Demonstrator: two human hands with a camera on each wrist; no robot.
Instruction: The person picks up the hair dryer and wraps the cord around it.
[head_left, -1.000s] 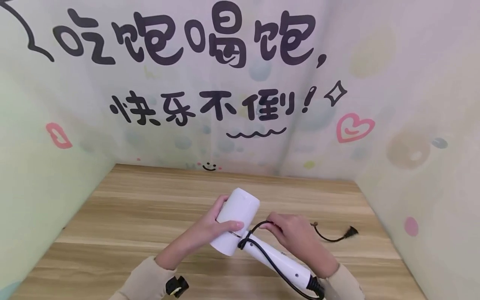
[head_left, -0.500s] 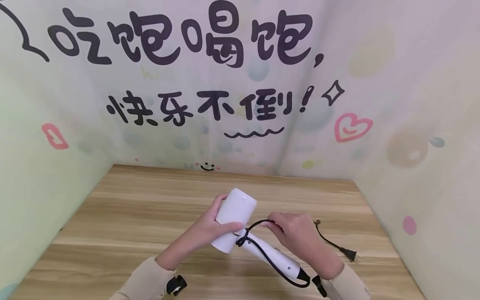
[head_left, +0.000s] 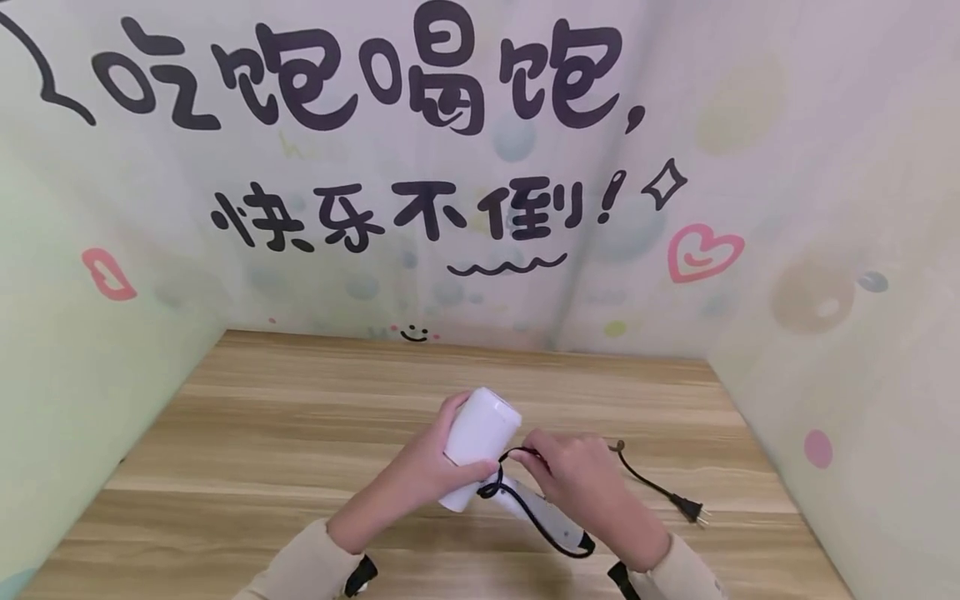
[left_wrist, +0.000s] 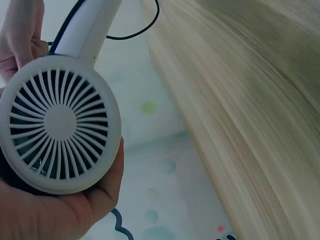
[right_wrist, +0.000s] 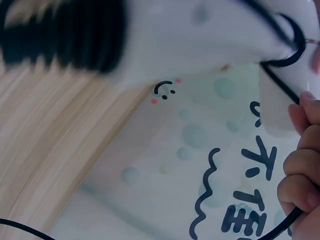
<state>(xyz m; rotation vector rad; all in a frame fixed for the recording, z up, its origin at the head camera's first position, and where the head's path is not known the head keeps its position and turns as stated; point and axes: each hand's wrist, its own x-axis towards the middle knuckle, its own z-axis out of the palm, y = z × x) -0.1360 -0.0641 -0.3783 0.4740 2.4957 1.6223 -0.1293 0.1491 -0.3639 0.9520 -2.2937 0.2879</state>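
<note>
A white hair dryer is held up over the table by my left hand, fingers and thumb wrapped around its barrel. Its round slatted air grille faces the left wrist camera. The handle slants down to the right and ends in a ribbed black sleeve. From there a black power cord runs back and loops around the neck of the handle. My right hand pinches the cord just beside that loop, with curled fingers around it, as the right wrist view shows.
The cord's two-pin plug hangs or lies to the right of my right hand. Beneath is a wood-grain table. A printed back wall and side walls enclose it.
The hair dryer has tilted, so its handle looks shorter and its end has come up and leftward. The plug has swung downward from its earlier place. Both hands keep their hold.
</note>
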